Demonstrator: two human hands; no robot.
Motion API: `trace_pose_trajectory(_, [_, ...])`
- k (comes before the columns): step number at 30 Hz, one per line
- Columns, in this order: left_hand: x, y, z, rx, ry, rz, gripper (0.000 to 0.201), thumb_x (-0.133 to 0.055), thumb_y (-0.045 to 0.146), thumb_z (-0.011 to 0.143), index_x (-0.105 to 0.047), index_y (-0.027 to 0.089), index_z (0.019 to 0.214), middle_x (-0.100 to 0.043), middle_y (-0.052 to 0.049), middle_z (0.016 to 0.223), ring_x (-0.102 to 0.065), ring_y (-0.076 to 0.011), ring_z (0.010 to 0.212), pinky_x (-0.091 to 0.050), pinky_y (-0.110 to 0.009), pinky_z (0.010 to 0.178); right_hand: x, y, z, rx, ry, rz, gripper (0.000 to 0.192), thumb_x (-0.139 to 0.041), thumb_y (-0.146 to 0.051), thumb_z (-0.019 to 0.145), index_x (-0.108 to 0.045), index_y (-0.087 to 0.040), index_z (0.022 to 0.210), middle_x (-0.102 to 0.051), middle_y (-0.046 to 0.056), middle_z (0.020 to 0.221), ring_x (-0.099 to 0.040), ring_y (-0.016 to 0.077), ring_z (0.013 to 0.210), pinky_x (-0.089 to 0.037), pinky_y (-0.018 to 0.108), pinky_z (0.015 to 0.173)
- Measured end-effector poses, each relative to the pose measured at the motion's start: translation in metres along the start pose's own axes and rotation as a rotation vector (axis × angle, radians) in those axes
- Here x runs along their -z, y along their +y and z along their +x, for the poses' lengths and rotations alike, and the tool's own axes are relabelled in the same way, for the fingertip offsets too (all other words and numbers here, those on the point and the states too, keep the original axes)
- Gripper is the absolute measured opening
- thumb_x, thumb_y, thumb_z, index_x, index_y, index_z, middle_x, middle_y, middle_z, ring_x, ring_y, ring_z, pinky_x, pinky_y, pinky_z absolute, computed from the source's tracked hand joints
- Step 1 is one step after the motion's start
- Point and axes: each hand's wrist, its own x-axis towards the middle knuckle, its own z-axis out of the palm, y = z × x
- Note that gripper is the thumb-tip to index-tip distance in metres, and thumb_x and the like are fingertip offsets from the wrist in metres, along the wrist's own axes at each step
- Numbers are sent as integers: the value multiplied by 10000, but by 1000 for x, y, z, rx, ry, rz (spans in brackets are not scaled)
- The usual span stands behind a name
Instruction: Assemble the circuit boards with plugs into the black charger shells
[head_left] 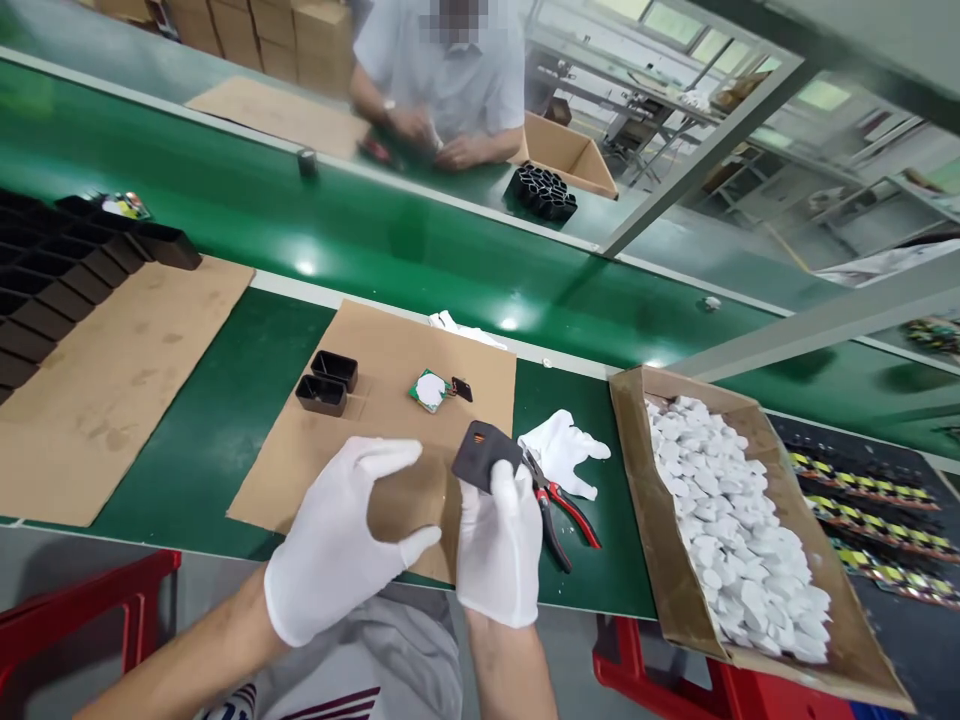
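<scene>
My right hand (501, 540), in a white glove, grips a black plastic case (484, 452) by its lower edge; an orange spot shows through an opening near the top. Left of it my left hand (345, 535), gloved too, has thumb and fingers spread apart around nothing. Beyond both hands, a green circuit board (430, 391) with a round white pad lies on the cardboard sheet (405, 340), wired to a small black part (462, 389). Two open black boxes (322, 393) stand at the sheet's left. Red-handled pliers (559, 510) lie just right of my right hand.
A loose white glove (566, 450) lies behind the pliers. At right stands a carton (637, 500) of white pads, with rows of circuit boards (877, 500) past it. Stacked black boxes (67, 270) fill the far left. Across the green belt (420, 230) sits a co-worker (442, 90).
</scene>
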Motion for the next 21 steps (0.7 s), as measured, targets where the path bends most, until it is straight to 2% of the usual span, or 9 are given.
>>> trace_pose_trajectory(2, [2,6,30,-50,-91,58,954,-947,199,661,-534,307,1514,-671,-137,1449,-680,-376,1302,-626,-499,1036,-13,-8,16,41,54,-155,406,-875,-306,785,-644,-242,1112,-801,119,1105,-788,284,1028,-674,414,875])
trace_pose_trajectory(3, [1,8,47,-81,-143,82,962,-929,163,657,-533,299,1523,-658,-141,1475,-659,-392,1334,-600,-511,1075,-21,-13,25,64,72,-236,525,-933,-296,706,-615,-235,1119,-802,113,1038,-793,282,960,-678,407,847])
trace_pose_trajectory(5, [-3,9,84,-104,-233,151,748,-850,123,702,-632,259,1405,-726,-137,1350,-707,-393,1221,-582,-520,1059,-37,-25,45,112,82,-321,747,-996,-282,576,-571,-224,1189,-797,88,976,-793,282,905,-679,413,833])
trace_pose_trajectory(7, [-7,6,120,-52,-266,194,466,-777,101,723,-727,219,1170,-766,-137,1112,-745,-374,1028,-592,-482,960,-52,-38,67,200,15,-406,862,-988,-330,580,-547,-203,1310,-799,91,1003,-792,283,925,-676,426,849])
trace_pose_trajectory(9, [-10,-1,153,-35,-263,179,261,-790,168,736,-724,229,981,-745,-103,950,-742,-347,930,-591,-434,884,-63,-52,94,290,-90,-484,718,-889,-425,730,-591,-190,1339,-803,110,1052,-786,267,955,-665,425,864])
trace_pose_trajectory(10, [-10,-6,168,-31,-268,155,248,-822,223,729,-709,239,949,-734,-77,911,-740,-329,887,-592,-411,843,-68,-59,110,323,-142,-512,590,-819,-457,804,-641,-189,1299,-806,114,1066,-781,255,960,-658,418,865])
trace_pose_trajectory(13, [-7,-25,207,-28,-312,52,422,-923,332,636,-692,250,980,-738,-24,922,-737,-289,843,-588,-372,776,-77,-77,159,342,-262,-539,343,-772,-469,830,-759,-204,1048,-816,81,1040,-764,224,934,-636,379,852])
trace_pose_trajectory(17, [-3,-53,242,-17,-415,-122,514,-954,312,597,-686,242,1030,-778,-4,968,-752,-269,894,-592,-365,799,-87,-94,215,300,-421,-570,274,-840,-459,754,-754,-203,804,-774,21,778,-697,177,704,-590,324,688])
trace_pose_trajectory(21, [-6,-73,264,21,-519,-293,474,-969,251,566,-673,219,935,-790,3,897,-769,-250,861,-609,-347,763,-99,-97,248,221,-517,-557,308,-864,-466,770,-714,-197,746,-697,-15,607,-608,135,572,-523,277,603])
